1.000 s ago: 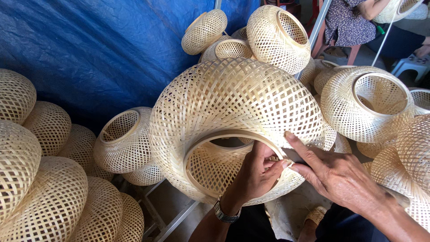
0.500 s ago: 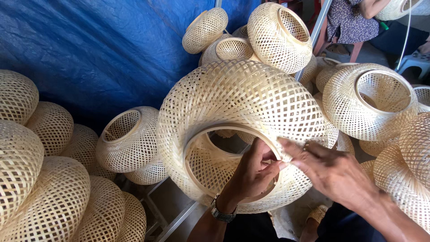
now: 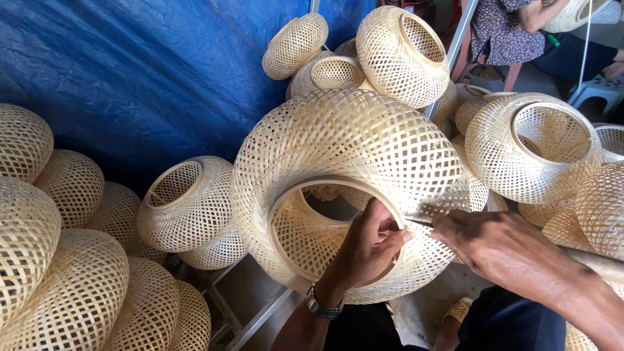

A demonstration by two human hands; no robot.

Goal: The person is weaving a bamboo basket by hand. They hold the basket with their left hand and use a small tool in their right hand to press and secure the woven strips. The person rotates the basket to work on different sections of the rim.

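The left hand [image 3: 367, 250], a watch on its wrist, curls over the round rim of the woven bamboo shade [image 3: 351, 169], thumb outside and fingers gripping it from inside the opening. Just to its right, the right hand [image 3: 500, 250] pinches a thin strip [image 3: 419, 222] whose tip meets the weave beside the left thumb. The shade sits directly in front of both hands, its opening tilted toward them. More finished shades [image 3: 539, 146] crowd behind and to the right, others are stacked far left [image 3: 58, 286], and a blue tarp [image 3: 130, 71] hangs beyond. Another person [image 3: 513, 29] sits well behind the right hand.
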